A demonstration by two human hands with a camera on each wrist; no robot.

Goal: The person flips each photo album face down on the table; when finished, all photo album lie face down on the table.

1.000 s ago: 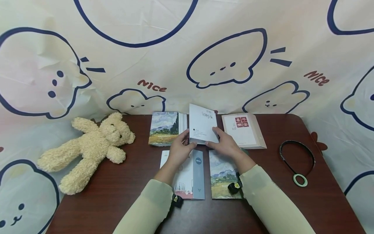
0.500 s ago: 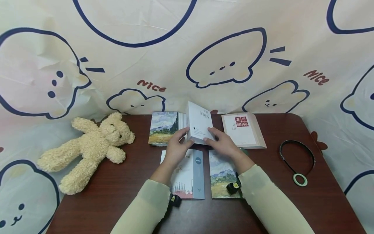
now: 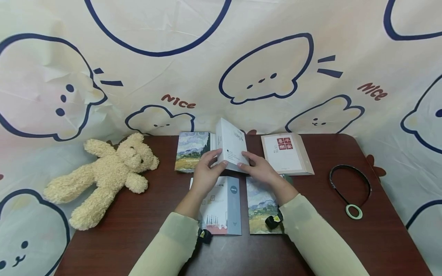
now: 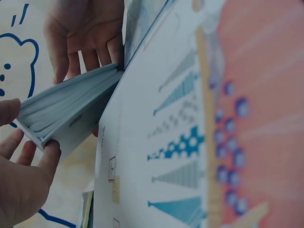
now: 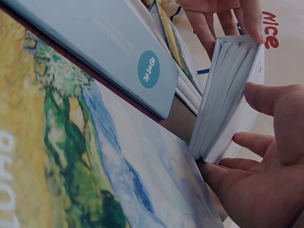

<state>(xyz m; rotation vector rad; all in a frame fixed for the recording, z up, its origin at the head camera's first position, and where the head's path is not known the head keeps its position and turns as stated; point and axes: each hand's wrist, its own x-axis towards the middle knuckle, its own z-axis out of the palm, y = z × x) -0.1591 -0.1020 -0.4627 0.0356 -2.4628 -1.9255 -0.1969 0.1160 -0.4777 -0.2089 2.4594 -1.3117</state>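
Observation:
A thick white photo album [image 3: 232, 142] is held raised and tilted in the middle of the head view. My left hand [image 3: 208, 168] grips its lower left corner, thumb at the front and fingers at the spine side. My right hand [image 3: 260, 168] holds the lower right edge between thumb and fingers. In the right wrist view the album's page edges [image 5: 228, 85] show between its two covers. Under my left wrist lies a white and blue book [image 3: 221, 211]. A landscape-painting album [image 3: 264, 207] lies below my right wrist, partly covered by it.
At the back left lies another painted album [image 3: 193, 151], and at the back right a white album with red characters [image 3: 286, 153]. A cream teddy bear [image 3: 110, 176] lies left. A black cord with a green ring [image 3: 353, 211] is on the right of the brown table [image 3: 138, 245].
Both hands have shifted slightly left with the white album. It has turned so that its left spine side shows more. The other albums and the bear stay put.

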